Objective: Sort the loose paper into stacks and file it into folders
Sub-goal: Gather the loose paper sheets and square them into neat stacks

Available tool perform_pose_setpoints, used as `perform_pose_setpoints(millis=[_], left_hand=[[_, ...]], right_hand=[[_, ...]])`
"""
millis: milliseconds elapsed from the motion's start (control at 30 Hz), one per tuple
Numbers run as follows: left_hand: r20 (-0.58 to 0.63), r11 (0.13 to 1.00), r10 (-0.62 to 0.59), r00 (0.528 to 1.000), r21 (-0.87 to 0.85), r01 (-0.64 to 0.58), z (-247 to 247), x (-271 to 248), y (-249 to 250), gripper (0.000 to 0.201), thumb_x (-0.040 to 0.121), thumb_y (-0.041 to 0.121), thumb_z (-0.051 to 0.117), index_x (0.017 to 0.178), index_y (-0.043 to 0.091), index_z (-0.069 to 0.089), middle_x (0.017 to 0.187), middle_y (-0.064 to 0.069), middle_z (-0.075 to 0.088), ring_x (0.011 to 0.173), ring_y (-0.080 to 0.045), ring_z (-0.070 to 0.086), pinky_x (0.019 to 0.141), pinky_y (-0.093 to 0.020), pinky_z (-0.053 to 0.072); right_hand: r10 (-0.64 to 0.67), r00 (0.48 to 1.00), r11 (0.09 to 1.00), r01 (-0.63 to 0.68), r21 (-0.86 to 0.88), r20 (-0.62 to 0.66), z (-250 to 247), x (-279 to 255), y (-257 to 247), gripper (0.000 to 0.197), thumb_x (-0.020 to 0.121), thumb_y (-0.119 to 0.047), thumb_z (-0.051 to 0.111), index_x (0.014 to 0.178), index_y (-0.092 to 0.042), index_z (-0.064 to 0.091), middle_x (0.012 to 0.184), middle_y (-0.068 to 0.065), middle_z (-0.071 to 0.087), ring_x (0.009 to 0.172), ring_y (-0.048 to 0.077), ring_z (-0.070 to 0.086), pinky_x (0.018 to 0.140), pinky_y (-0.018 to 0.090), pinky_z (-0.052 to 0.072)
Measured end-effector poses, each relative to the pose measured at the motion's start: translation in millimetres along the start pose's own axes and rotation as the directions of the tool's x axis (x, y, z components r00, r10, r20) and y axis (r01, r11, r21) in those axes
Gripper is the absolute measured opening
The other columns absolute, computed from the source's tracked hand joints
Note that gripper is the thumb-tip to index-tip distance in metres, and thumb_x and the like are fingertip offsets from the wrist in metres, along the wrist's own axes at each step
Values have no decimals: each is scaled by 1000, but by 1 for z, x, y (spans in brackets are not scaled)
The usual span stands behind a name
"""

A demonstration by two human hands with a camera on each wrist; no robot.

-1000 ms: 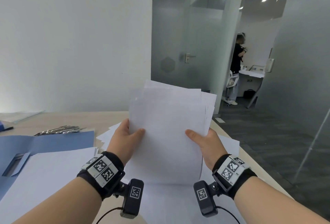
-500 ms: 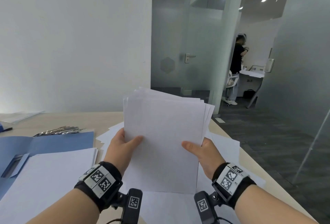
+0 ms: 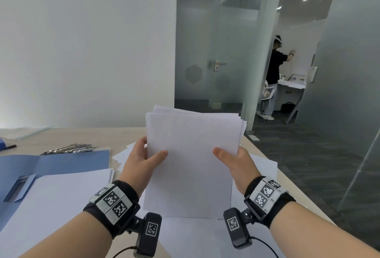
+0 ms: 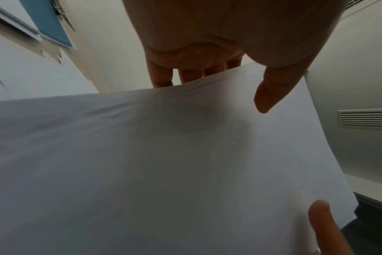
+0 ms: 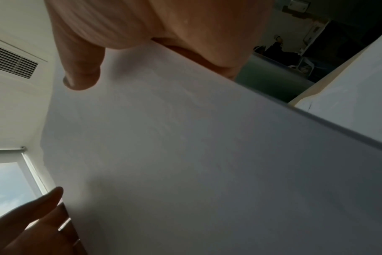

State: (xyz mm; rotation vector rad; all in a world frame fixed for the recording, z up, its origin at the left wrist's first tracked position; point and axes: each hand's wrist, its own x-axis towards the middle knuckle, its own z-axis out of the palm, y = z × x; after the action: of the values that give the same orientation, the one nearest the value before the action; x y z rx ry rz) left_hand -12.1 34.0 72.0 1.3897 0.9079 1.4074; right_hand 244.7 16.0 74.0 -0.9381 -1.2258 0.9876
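1. Your left hand (image 3: 139, 161) and right hand (image 3: 236, 165) both pinch the paper stack (image 3: 191, 163): thumbs on the front, fingers behind.
2. Stack stands upright btwn your 2 hands, gripped at its side edges approx mid-height; bottom edge meets loose sheets (image 3: 263, 165) on the table (image 3: 86, 136).
3. Blue folder (image 3: 67, 159) lies open to your left w/ a 2nd paper pile (image 3: 51, 200) on it.

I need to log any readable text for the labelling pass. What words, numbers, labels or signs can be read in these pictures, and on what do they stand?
No words or numbers can be read.
Held paper stack: front sheet looks blank.
Wristband tags on left hand and right hand: black-and-white square code patterns; tiny print beside them, too small to read.
Glass door: a frosted hexagon mark, no lettering.
Blue folder: no visible label.
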Motion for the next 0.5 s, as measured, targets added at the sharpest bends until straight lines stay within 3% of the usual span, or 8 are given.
perform_pose_setpoints(millis=[100,200,300,500], left_hand=[[41,999,11,999,34,-12,4,0,4,52,78,24,72,127,30,57,112,-1,76,102,-23,73,91,-47,57],[40,997,33,999,72,-36,2,0,7,58,81,25,74,131,44,52,115,2,74,103,-21,73,92,-49,57],[66,992,56,996,112,-63,-1,-1,8,68,91,13,72,139,52,44,123,7,70,106,-15,71,93,-46,57],[125,978,69,990,187,-92,3,-3,7,67,83,28,70,141,46,44,129,16,66,118,-11,65,103,-46,52]], right_hand=[[-30,999,1000,30,9,-32,2,5,-11,44,75,-38,86,110,-16,73,108,7,77,104,28,73,91,45,57],[-64,997,998,65,21,-37,1,9,-21,38,76,-38,83,107,-18,75,110,8,77,105,29,72,91,44,57],[-86,995,996,88,32,-58,0,9,-31,34,78,-34,76,106,-15,73,107,9,77,103,31,72,86,40,58],[-102,992,994,104,15,-80,3,8,-38,19,87,-23,71,104,-18,73,104,2,78,98,20,74,84,34,57]])
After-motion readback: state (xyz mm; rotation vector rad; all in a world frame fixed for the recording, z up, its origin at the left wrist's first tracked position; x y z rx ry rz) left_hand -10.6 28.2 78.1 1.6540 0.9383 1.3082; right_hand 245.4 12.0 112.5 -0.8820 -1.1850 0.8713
